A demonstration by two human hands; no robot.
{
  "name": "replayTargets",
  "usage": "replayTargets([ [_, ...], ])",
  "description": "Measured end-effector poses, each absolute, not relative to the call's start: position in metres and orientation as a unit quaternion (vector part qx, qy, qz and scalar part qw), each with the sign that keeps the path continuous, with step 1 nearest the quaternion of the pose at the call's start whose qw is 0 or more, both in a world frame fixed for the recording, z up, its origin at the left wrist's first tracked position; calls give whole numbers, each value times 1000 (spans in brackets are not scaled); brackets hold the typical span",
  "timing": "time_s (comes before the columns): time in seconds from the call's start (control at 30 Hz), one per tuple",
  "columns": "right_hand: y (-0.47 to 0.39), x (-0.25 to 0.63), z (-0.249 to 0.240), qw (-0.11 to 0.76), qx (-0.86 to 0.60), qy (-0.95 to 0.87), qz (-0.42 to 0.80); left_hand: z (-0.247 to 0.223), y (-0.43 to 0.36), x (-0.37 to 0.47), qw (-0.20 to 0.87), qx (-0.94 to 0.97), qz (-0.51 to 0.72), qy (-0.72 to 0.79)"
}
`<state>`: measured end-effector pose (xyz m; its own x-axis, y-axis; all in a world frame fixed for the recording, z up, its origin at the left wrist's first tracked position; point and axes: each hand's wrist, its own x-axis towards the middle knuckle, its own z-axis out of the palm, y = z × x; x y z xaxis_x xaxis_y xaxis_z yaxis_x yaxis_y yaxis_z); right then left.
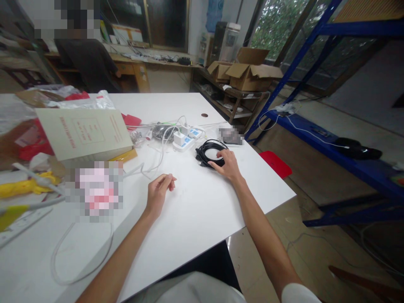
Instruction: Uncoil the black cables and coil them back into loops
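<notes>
A coil of black cable [205, 145] lies on the white table [195, 202], its plug end at the left of the loops. My right hand [229, 164] is at the coil's near right side, thumb and curled fingers gripping the loops. Nearer to me and further left, my left hand [159, 191] hovers at or just above the tabletop. Its fingers are curled in with the thumb against them, and nothing shows in them. The palm side of the left hand is partly hidden.
Behind the coil are a white power strip [183, 144] with plugged-in adapters and a bagged dark bundle [162, 131]. A cream box [85, 132], plastic bags and a yellow object [28, 185] crowd the left. A blue rack [303, 134] and red stool [276, 164] stand right. A person [86, 63] sits beyond.
</notes>
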<state>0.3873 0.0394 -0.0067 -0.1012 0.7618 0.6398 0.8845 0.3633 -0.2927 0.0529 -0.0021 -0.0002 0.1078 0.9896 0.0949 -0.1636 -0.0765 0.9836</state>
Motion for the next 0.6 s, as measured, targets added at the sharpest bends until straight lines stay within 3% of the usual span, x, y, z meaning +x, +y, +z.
replayTargets([
  [0.2, 45, 380, -14, 237, -566, -787, -67, -2, -1, 52, 547, 506, 528, 408],
  [0.6, 54, 380, -24, 231, -592, -768, -80, 4, -3, 53, 553, 504, 528, 402],
])
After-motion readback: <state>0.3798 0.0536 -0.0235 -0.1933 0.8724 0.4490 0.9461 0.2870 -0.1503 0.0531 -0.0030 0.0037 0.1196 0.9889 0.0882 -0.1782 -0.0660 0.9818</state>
